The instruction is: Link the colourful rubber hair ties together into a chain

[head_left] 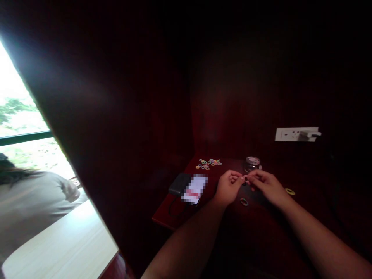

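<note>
My left hand point(228, 187) and my right hand point(267, 185) meet over a dark red desk point(174, 217), fingers curled. Between their fingertips both pinch a small pale ring-shaped elastic band point(246, 178). Another small band point(244, 201) lies on the desk just below my hands. A yellow band point(290, 191) lies to the right of my right hand. A heap of several coloured bands point(209, 163) sits further back on the left.
A small clear jar point(252, 163) stands behind my hands. A dark case point(179, 183) and a blurred card point(194, 189) lie at the desk's left. A white wall socket point(296, 134) is at the back. Another person point(31, 201) sits at a pale table point(66, 248) by a window.
</note>
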`<state>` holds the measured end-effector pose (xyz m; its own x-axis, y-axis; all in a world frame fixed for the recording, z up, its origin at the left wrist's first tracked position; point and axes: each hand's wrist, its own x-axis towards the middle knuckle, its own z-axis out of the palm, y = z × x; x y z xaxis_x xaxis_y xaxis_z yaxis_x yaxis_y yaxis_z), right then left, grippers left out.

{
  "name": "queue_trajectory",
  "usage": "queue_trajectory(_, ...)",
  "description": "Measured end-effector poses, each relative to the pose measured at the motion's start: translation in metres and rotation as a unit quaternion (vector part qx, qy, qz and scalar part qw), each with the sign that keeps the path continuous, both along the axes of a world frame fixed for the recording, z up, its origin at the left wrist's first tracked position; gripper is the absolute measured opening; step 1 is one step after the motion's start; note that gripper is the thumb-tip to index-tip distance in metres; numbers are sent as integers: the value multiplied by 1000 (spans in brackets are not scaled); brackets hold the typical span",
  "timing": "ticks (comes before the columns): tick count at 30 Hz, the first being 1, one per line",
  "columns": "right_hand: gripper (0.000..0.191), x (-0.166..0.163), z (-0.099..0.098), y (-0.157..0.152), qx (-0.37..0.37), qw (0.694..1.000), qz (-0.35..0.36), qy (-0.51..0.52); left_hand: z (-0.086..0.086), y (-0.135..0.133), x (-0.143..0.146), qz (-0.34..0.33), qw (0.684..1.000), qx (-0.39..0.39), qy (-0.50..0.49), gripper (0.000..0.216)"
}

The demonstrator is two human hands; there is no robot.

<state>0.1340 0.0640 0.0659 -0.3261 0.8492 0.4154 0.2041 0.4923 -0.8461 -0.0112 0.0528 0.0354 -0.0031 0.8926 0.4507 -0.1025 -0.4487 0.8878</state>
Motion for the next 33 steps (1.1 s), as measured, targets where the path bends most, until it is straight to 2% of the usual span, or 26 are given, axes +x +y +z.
queue_trajectory(4,29,-3,-11,3,-8,999,-39,32,-5,6,1,-23,1000,10,13,19)
queue_trajectory(8,27,-8,-16,2,-10,998,-57,19,-5,7,-1,-13,999,26,17,16)
queue_trajectory(12,23,-8,-18,-1,41,997,-65,-9,-3,6,-3,-5,1000,16,24,15)
queue_trajectory(18,20,-5,-19,-2,94,992,-65,-43,-6,9,-3,-11,999,19,29,17)
queue_trajectory(23,18,-2,-20,-1,93,992,-70,-53,-7,10,-1,1,1000,15,26,21)
queue_trajectory(33,21,-4,-14,-7,107,988,-95,-66,-5,6,-4,-4,1000,14,23,13)
